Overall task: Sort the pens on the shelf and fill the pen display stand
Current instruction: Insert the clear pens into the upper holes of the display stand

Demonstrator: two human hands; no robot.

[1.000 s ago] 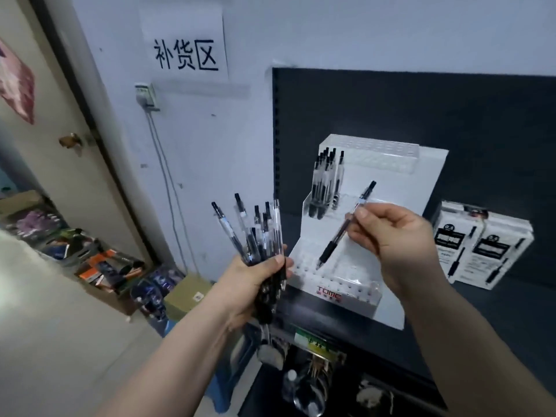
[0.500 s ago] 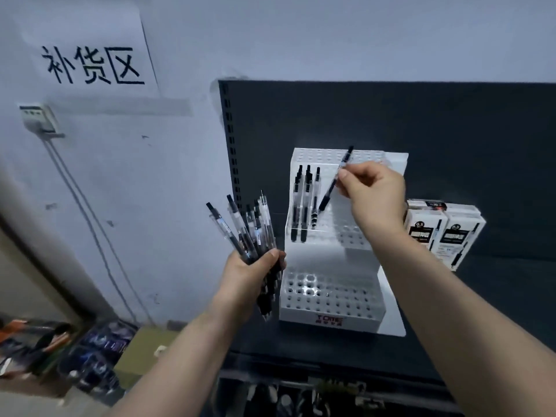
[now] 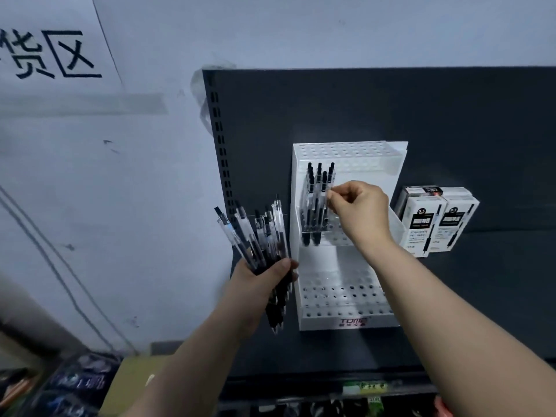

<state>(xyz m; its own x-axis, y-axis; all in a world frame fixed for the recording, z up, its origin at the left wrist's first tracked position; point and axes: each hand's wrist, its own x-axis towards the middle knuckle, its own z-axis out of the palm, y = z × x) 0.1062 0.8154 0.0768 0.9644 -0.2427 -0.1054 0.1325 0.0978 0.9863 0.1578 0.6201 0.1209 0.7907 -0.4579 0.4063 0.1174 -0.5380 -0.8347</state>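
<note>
A white tiered pen display stand (image 3: 346, 317) with rows of holes sits on the dark shelf against the black back panel. Several clear black-ink pens (image 3: 313, 203) stand upright in the left holes of its middle tier. My right hand (image 3: 358, 209) pinches the upper part of the rightmost standing pen (image 3: 330, 179) there. My left hand (image 3: 258, 284) grips a fanned bundle of several clear pens (image 3: 255, 236) just left of the stand, tips pointing down. The lower and top tiers hold no pens.
Two white pen boxes (image 3: 436, 224) stand to the right of the stand on the shelf (image 3: 481, 296). A paper sign (image 3: 54, 52) is taped to the grey wall at left. Cardboard boxes and packaged goods (image 3: 75, 383) lie on the floor at lower left.
My right hand has brought the single pen down from above the stand into a middle-tier hole beside the other pens. The view has moved closer to the stand.
</note>
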